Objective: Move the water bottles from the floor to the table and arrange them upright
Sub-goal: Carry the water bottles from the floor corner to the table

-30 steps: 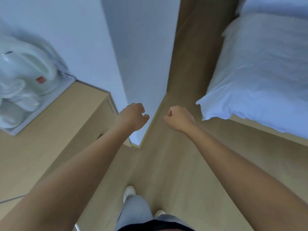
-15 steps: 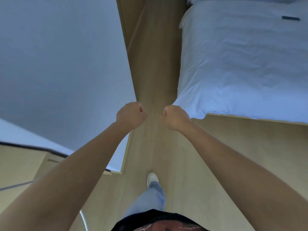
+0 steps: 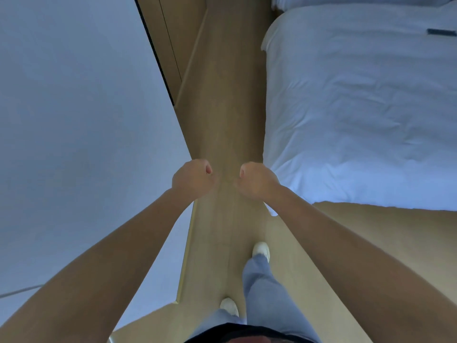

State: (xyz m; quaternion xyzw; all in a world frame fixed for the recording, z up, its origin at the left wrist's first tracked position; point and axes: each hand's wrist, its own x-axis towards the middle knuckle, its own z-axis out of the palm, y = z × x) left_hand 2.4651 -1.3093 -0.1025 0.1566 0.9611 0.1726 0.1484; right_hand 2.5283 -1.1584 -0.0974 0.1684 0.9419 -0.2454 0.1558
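Left hand (image 3: 191,179): curled into a fist, holding nothing, raised ahead of the body over the strip of wooden floor (image 3: 222,120).

Right hand (image 3: 257,180): likewise fisted and empty, level with the left hand and just beside it, a narrow gap between the knuckles.

Water bottles: none in view. Not in either hand, not on the floor ahead of or below the hands. Their place cannot be told from this view.

Table: not in view.

Step in hand (judged): walking along the passage to find the bottles; one white shoe (image 3: 261,248) is stepped forward below the right hand, the other shoe (image 3: 228,305) is nearer the body.

Doing it well (judged): keep the gaze low along the floor beyond the hands, check beside the bed and along the wall base, and uncurl the fingers before stooping so each bottle can be taken round its body.

Surroundings: plain white wall (image 3: 74,120) to the left of the left hand, with a wooden skirting; bed with white duvet (image 3: 358,107) to the right of the right hand, its corner close behind that wrist; a small dark object (image 3: 441,32) on the duvet, far beyond the right hand, too small to name.
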